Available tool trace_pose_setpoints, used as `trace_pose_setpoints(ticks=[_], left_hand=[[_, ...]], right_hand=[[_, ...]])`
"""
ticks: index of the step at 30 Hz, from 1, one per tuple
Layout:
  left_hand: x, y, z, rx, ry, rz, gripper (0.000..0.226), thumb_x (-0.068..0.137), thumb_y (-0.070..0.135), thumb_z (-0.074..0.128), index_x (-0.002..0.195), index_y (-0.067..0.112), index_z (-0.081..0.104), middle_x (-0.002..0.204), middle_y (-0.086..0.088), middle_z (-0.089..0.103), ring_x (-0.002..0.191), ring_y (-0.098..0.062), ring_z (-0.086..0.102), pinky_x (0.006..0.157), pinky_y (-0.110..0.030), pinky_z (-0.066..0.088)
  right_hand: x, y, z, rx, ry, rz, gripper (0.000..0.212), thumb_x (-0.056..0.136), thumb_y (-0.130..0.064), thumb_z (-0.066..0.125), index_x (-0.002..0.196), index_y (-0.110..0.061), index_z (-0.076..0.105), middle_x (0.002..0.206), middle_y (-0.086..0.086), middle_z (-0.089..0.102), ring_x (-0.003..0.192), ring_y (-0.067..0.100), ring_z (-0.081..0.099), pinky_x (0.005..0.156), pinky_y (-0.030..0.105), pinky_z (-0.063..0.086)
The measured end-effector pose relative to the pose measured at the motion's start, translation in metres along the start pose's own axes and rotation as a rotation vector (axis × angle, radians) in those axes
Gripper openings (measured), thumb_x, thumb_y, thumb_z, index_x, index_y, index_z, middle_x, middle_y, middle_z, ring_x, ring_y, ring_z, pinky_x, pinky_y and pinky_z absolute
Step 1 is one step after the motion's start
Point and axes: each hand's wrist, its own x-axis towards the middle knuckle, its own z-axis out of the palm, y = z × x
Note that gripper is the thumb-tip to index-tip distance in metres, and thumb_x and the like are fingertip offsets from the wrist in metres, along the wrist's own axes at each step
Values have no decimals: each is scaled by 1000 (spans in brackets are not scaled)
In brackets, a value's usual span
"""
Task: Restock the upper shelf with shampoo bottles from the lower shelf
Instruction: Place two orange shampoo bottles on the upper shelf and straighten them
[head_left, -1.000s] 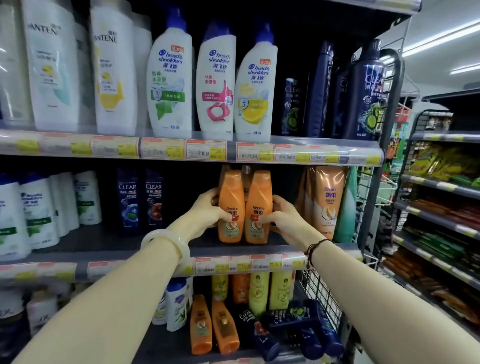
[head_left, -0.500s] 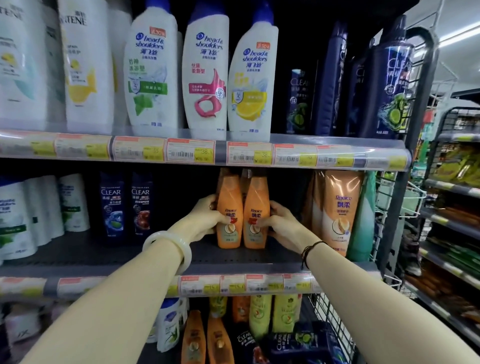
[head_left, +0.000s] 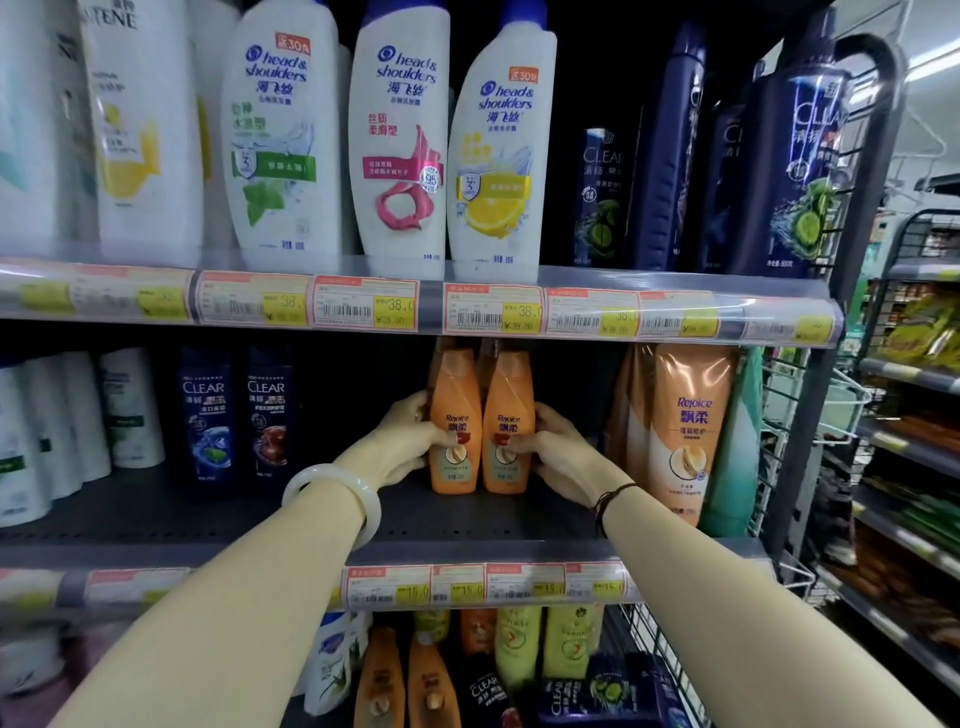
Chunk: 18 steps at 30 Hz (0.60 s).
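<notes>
Two small orange Rejoice shampoo bottles stand upright side by side on the middle shelf (head_left: 467, 530). My left hand (head_left: 402, 436) grips the left orange bottle (head_left: 454, 395) from its left side. My right hand (head_left: 558, 452) grips the right orange bottle (head_left: 509, 395) from its right side. Behind them more orange bottles show partly. On the lower shelf lie and stand more orange bottles (head_left: 382, 680), yellow-green bottles (head_left: 519, 644) and dark Clear bottles (head_left: 485, 696).
Large white Head & Shoulders bottles (head_left: 400, 135) and dark Clear bottles (head_left: 800, 156) fill the top shelf. Two small Clear bottles (head_left: 236, 415) stand left of my hands, a large Rejoice bottle (head_left: 691, 431) right. A wire rack (head_left: 789, 415) closes the shelf's right end.
Both hands have pushed the two orange bottles deeper onto the middle shelf, away from its front edge. The camera has moved closer and tilted up.
</notes>
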Motion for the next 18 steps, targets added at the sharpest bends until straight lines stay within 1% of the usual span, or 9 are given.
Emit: trace_pose_setpoints(ticks=[2, 3, 4, 7, 10, 12, 15, 16, 18], left_hand=[[0, -1, 0, -4, 3, -6, 69, 80, -11, 62, 139, 16, 40, 130, -11, 57, 122, -29, 53, 101, -49, 44], [-1, -1, 0, -1, 4, -8, 68, 79, -11, 63, 139, 14, 41, 129, -11, 58, 121, -29, 54, 100, -47, 45], [-2, -1, 0, 10, 6, -6, 66, 79, -11, 63, 138, 12, 42, 128, -12, 59, 120, -29, 55, 97, -44, 47], [-7, 1, 0, 92, 46, 0, 61, 78, -7, 66, 134, 7, 46, 127, -11, 60, 120, -28, 55, 89, -37, 45], [-16, 5, -4, 208, 87, -7, 57, 78, -2, 69, 130, 6, 47, 115, -8, 58, 120, -28, 52, 90, -38, 45], [-22, 7, -7, 296, 89, -15, 56, 78, 1, 70, 128, 7, 48, 114, -10, 57, 119, -29, 53, 92, -39, 47], [-35, 9, -12, 436, 78, -5, 62, 77, 4, 72, 133, 7, 46, 126, -14, 56, 117, -28, 54, 87, -36, 49], [-39, 10, -13, 472, 71, 3, 62, 76, 5, 73, 133, 7, 47, 127, -14, 56, 115, -27, 55, 83, -34, 49], [-50, 12, -15, 537, 48, 18, 57, 75, 8, 75, 128, 7, 52, 124, -14, 59, 105, -24, 57, 72, -31, 50]], right_hand=[[-1, 0, 0, -9, 5, 3, 58, 79, 13, 58, 132, -9, 46, 125, 16, 59, 104, 24, 55, 81, 35, 46], [-1, -1, 0, -36, 14, 4, 57, 79, 11, 60, 131, -8, 46, 125, 15, 59, 105, 25, 56, 78, 32, 47], [-1, -1, -1, -78, 27, 4, 56, 79, 9, 62, 131, -8, 47, 126, 15, 59, 108, 27, 56, 79, 32, 48], [-4, -4, -4, -251, 85, 0, 53, 78, 1, 68, 127, -4, 49, 127, 16, 59, 120, 31, 55, 87, 34, 45], [-9, -6, -8, -431, 156, 3, 61, 75, -7, 76, 128, 1, 49, 128, 17, 58, 120, 31, 55, 95, 35, 47], [-15, -6, -11, -527, 211, 7, 60, 73, -11, 78, 125, 2, 52, 125, 18, 60, 117, 31, 56, 98, 36, 47], [-30, -8, -12, -669, 244, -14, 44, 76, -12, 75, 114, -2, 58, 116, 18, 63, 107, 29, 59, 89, 33, 47], [-36, -10, -10, -707, 240, -21, 40, 77, -12, 73, 113, -2, 58, 114, 17, 64, 104, 28, 59, 87, 32, 46], [-48, -13, -6, -762, 225, -39, 36, 79, -11, 71, 112, -3, 59, 113, 17, 64, 104, 28, 60, 85, 32, 47]])
